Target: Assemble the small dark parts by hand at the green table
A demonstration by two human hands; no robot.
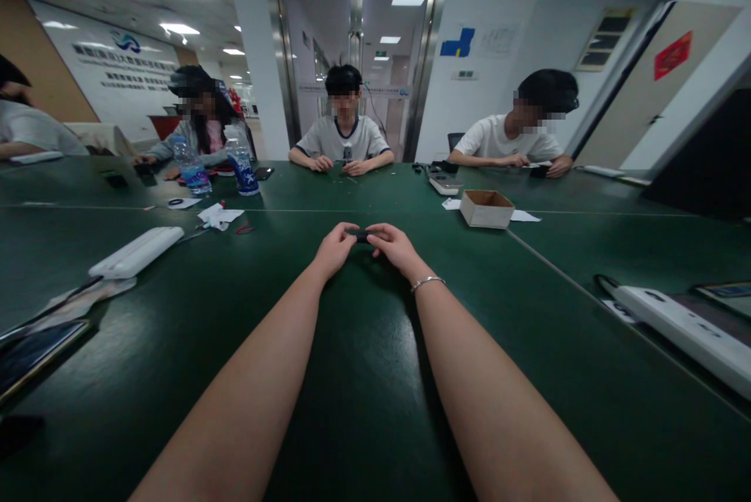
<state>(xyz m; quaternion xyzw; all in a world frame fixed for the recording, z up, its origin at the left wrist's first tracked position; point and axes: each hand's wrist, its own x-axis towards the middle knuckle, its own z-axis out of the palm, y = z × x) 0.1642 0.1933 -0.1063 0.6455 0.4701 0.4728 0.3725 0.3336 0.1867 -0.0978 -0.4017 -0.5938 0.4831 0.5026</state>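
Black part is pinched between the left hand at its 9 o'clock and the right hand at 3, both grips closed on it low over the bench; so thin a fingertip hold could let it slip and skid away.

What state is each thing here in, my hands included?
Left hand: pinching small black part.
Right hand: pinching the same part.
Cardboard box: open, upright.
Left-side power strip: lying flat.
Glass doors: shut.
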